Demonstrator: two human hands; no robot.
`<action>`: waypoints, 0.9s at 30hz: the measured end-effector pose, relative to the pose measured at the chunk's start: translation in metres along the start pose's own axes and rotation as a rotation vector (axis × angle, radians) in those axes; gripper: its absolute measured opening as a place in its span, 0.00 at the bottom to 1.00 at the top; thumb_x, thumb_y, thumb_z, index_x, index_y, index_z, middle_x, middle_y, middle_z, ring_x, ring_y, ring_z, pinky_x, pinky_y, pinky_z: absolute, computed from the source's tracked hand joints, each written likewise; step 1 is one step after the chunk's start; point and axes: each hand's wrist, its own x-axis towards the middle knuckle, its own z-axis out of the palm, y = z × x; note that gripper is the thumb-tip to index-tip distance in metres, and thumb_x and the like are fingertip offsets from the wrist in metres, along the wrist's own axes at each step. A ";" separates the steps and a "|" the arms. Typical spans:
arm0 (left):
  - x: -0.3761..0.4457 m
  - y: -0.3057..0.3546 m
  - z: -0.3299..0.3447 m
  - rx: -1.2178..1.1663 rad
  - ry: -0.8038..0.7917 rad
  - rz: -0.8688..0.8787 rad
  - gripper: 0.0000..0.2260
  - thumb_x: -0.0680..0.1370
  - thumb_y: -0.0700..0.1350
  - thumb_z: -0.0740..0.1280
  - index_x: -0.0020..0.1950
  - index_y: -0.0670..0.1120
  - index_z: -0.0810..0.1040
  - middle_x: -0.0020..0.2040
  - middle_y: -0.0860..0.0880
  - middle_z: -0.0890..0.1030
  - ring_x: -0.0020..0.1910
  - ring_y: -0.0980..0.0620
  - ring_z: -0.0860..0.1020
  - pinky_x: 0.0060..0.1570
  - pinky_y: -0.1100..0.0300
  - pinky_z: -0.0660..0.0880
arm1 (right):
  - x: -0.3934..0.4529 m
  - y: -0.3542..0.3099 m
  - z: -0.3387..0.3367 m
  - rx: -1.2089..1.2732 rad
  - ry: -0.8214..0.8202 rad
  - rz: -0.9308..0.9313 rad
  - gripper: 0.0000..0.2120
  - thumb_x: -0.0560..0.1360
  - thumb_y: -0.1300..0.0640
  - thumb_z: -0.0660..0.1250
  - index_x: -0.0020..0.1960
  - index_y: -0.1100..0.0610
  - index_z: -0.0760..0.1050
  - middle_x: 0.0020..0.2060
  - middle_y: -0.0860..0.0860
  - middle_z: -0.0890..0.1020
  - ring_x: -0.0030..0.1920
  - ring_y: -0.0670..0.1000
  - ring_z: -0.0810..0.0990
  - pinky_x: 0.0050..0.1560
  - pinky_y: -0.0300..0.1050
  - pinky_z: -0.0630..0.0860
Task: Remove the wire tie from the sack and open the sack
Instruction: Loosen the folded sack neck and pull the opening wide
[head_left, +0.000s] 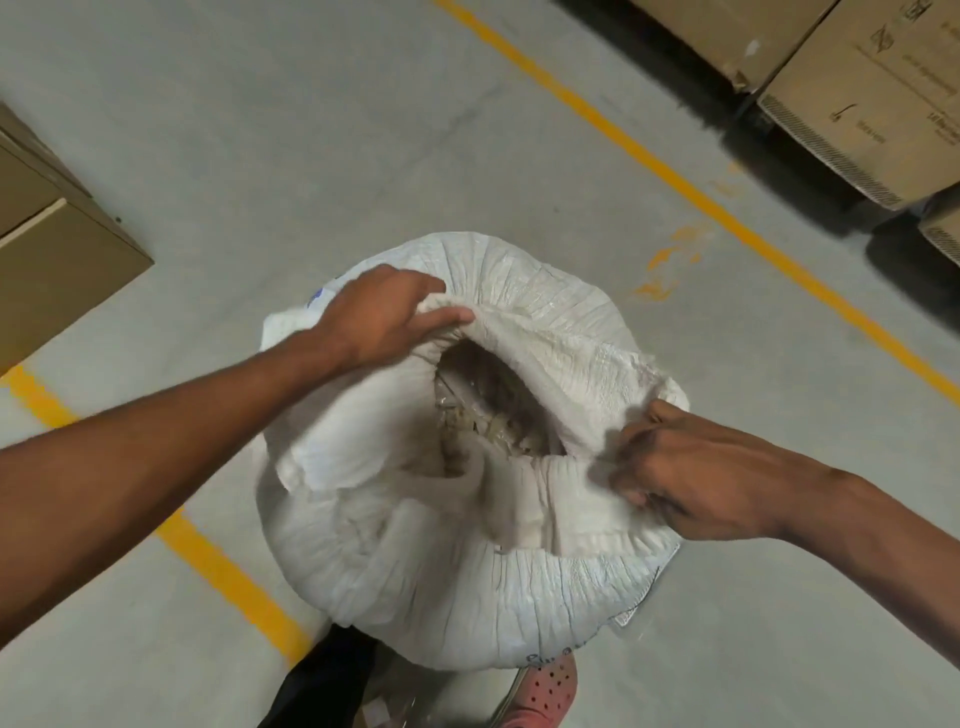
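Grey concrete floor (260, 130), smooth, scuffed. Yellow lines (691, 187) painted across it: one runs from 12 to 3 o'clock, another passes under the left forearm at 8 o'clock, with flaked yellow patches just beside the first. Cardboard boxes (857, 88) stacked at 1–2 o'clock; more boxes at 9–10 o'clock. White woven sack (467, 561) stands at centre on the floor, mouth open, pale crumpled contents visible inside. Left hand (374, 312) pinches the rim at 10 o'clock of the mouth. Right hand (691, 467) grips bunched rim fabric at 3 o'clock. Wire tie cannot be made out. Pink perforated clog (540, 691) at 6 o'clock, touching the sack's base.
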 end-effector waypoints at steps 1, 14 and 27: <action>0.006 -0.001 -0.011 0.053 0.034 0.016 0.30 0.79 0.73 0.59 0.36 0.48 0.72 0.28 0.52 0.73 0.31 0.46 0.76 0.38 0.49 0.75 | 0.000 -0.003 -0.004 -0.016 -0.012 0.025 0.11 0.66 0.59 0.61 0.46 0.47 0.70 0.31 0.46 0.74 0.38 0.51 0.74 0.50 0.44 0.63; 0.041 0.022 -0.044 0.376 0.387 0.099 0.21 0.76 0.65 0.72 0.57 0.49 0.77 0.53 0.47 0.81 0.52 0.41 0.78 0.52 0.48 0.68 | 0.082 -0.032 -0.021 -0.112 0.364 0.082 0.34 0.78 0.34 0.63 0.78 0.50 0.65 0.75 0.53 0.71 0.75 0.58 0.69 0.70 0.58 0.68; -0.018 -0.004 0.039 -0.087 -0.451 0.283 0.23 0.87 0.57 0.50 0.77 0.55 0.73 0.71 0.56 0.80 0.67 0.53 0.77 0.70 0.52 0.69 | 0.088 -0.017 -0.016 -0.234 -0.075 -0.072 0.18 0.85 0.52 0.53 0.71 0.47 0.74 0.55 0.50 0.86 0.66 0.52 0.79 0.79 0.50 0.29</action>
